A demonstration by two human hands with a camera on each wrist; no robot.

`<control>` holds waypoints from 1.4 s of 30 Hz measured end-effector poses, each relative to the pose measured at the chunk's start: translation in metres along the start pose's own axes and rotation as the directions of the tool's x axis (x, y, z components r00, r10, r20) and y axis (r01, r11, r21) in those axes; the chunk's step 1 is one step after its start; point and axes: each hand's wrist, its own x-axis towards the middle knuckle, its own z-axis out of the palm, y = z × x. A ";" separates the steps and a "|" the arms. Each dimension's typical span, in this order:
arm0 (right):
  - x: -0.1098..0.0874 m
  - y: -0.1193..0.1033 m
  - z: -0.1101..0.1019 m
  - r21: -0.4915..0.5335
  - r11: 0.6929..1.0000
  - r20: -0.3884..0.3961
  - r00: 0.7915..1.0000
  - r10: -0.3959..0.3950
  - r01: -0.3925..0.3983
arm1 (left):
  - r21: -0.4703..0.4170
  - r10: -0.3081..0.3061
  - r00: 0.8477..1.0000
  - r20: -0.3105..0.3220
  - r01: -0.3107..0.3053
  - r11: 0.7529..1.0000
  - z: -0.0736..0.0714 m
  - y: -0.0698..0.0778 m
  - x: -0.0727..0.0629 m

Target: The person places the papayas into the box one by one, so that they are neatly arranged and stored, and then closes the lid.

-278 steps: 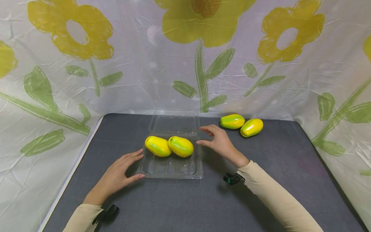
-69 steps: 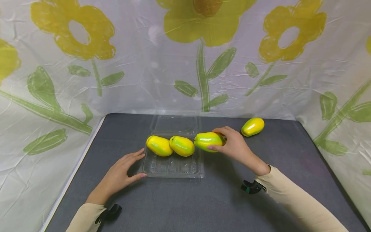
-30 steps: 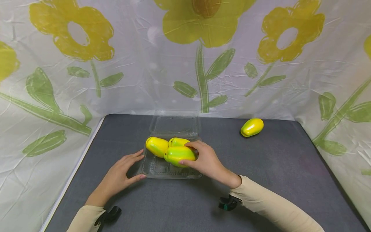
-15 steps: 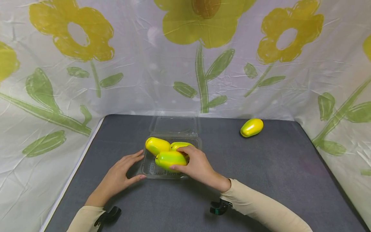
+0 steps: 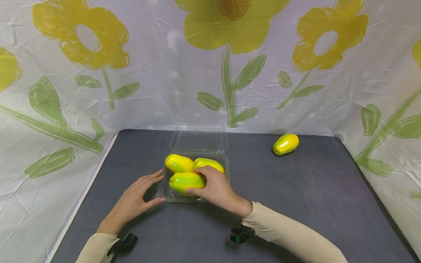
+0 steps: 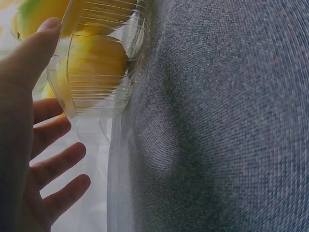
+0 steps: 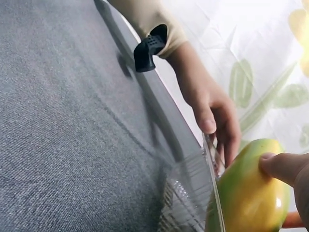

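A clear plastic clamshell box (image 5: 184, 199) lies on the table with its lid (image 5: 198, 141) folded back. Two yellow-green papayas, a left papaya (image 5: 178, 163) and a right papaya (image 5: 212, 164), sit side by side along its back half. My right hand (image 5: 218, 188) grips a greener papaya (image 5: 185, 182) in the front half, thumb on the near side and fingers over the far side. Whether it touches the box floor is hidden. My left hand (image 5: 133, 197) rests against the box's left side with spread fingers; the left wrist view shows the thumb (image 6: 36, 48) at its rim.
Another papaya (image 5: 285, 144) lies at the back right of the dark grey table (image 5: 312, 204). A flower-printed white curtain (image 5: 158, 80) stands behind the table and along both sides. Both wrists carry a black camera mount.
My right hand has brought a papaya from the back right into the front half of the box, moving left and nearer. The back-right papaya in the box has shifted slightly. My left hand stays put.
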 end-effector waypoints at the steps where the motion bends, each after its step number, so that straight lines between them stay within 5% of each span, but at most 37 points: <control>1: 0.001 0.000 0.001 -0.004 1.000 0.002 1.000 0.003 -0.003 | 0.000 -0.001 1.000 0.002 0.001 1.000 0.000 0.000 0.000; 42: 0.017 -0.002 0.034 -0.004 1.000 0.104 0.995 -0.007 0.007 | -0.020 -0.050 0.998 0.039 0.050 0.999 -0.002 0.002 0.000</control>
